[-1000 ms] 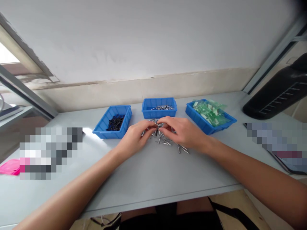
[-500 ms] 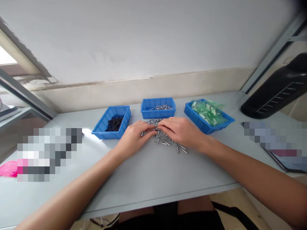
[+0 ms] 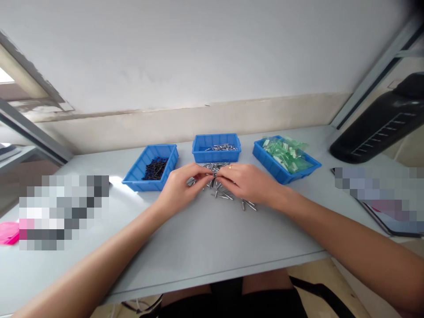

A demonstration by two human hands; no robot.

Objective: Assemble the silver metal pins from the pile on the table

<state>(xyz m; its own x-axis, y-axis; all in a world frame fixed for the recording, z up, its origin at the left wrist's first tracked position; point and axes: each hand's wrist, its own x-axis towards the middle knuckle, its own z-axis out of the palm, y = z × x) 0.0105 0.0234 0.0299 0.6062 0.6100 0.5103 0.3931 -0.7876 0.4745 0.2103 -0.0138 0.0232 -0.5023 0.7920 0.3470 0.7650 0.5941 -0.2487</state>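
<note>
A loose pile of silver metal pins (image 3: 225,193), which look like blind rivets, lies on the grey table. My left hand (image 3: 185,185) is over the pile's left side, thumb and fingers pinched together. From the right, my right hand (image 3: 248,183), with a ring on one finger, pinches too. The fingertips of both hands meet above the pile. A small dark piece shows between them, too small to name. Behind the pile a blue bin (image 3: 216,155) holds more silver pins. Black screw-like pieces (image 3: 155,168) fill part of another blue bin (image 3: 134,183) to the left.
On the right, a blue bin (image 3: 270,167) holds green plastic packets (image 3: 288,154). Farther right stand a large black bottle (image 3: 374,128) and a flat tablet-like device (image 3: 391,223). At left are a pixelated item (image 3: 62,212) and something pink (image 3: 9,233). A wall closes the back.
The fingertips have shifted slightly, and a small dark piece now shows between them. Both hands stay over the pile. The whole view has moved a little.
</note>
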